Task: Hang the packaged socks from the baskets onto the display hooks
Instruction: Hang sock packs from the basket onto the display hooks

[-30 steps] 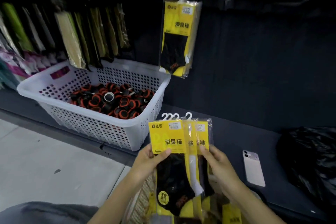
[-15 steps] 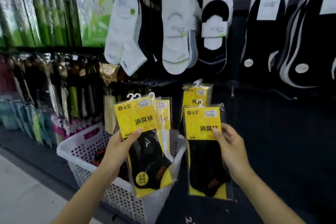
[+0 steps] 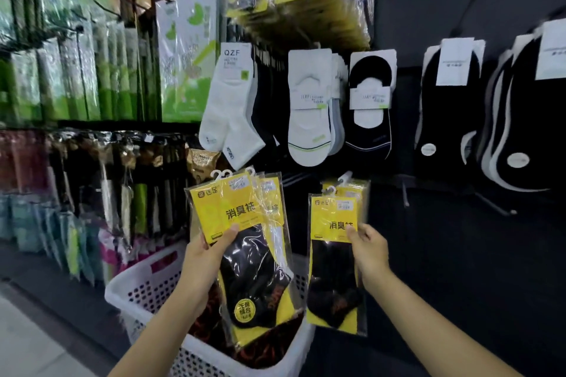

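Observation:
My left hand (image 3: pixel 205 257) grips a fanned bundle of yellow sock packs (image 3: pixel 245 242) with black socks inside, their white hanger hooks pointing up. My right hand (image 3: pixel 369 249) pinches one single yellow sock pack (image 3: pixel 333 254) by its right edge, raised in front of the yellow packs hanging on the display hook (image 3: pixel 352 184). Its white hanger sits just below that hook; whether it is on the hook I cannot tell. The white perforated basket (image 3: pixel 147 288) stands below my left hand.
White ankle socks (image 3: pixel 229 107), white no-show socks (image 3: pixel 309 107) and black no-show socks (image 3: pixel 370 107) hang above. More black socks (image 3: pixel 444 107) hang at the right. Rows of green and dark packets fill the left racks. Dark wall panel at the lower right.
The view rose from the basket and shelf to the display wall. My hands split the bundle: the right took one pack and carried it up toward the hanging yellow packs; the left lifted the rest.

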`<control>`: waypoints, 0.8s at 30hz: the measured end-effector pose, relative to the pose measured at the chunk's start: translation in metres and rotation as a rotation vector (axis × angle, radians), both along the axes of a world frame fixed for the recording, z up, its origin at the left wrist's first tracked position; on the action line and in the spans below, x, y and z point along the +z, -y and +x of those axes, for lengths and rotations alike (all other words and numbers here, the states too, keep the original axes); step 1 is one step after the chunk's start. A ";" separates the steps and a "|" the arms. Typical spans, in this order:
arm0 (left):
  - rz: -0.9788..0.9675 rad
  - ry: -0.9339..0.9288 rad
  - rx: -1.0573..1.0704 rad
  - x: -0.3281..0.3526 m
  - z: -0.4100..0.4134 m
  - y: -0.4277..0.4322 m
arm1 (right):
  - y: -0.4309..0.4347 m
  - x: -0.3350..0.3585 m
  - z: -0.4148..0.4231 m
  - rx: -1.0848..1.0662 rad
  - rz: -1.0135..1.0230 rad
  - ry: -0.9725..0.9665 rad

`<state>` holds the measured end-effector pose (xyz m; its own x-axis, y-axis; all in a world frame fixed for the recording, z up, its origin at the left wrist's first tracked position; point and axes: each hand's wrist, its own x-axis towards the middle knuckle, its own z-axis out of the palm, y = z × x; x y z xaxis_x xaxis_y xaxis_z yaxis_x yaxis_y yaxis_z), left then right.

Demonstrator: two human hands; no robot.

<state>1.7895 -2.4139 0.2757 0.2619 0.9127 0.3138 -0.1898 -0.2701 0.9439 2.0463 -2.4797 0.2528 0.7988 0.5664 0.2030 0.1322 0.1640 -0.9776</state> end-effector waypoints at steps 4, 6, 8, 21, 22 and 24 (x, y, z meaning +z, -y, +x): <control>-0.002 -0.007 -0.027 -0.002 0.007 0.005 | -0.014 -0.003 0.012 -0.200 -0.038 -0.241; 0.008 -0.014 -0.051 -0.002 0.011 0.008 | -0.012 -0.004 0.015 -0.264 -0.074 -0.289; 0.013 -0.026 -0.075 -0.004 0.014 0.011 | -0.007 -0.005 0.012 -0.264 -0.098 -0.251; -0.006 -0.131 -0.267 -0.024 0.035 0.028 | 0.055 0.003 -0.047 0.433 -0.004 0.026; 0.005 -0.142 -0.245 -0.024 0.035 0.028 | 0.056 0.001 -0.046 0.404 0.012 0.032; 0.008 -0.137 -0.191 -0.026 0.035 0.026 | 0.059 -0.003 -0.043 0.334 0.036 0.041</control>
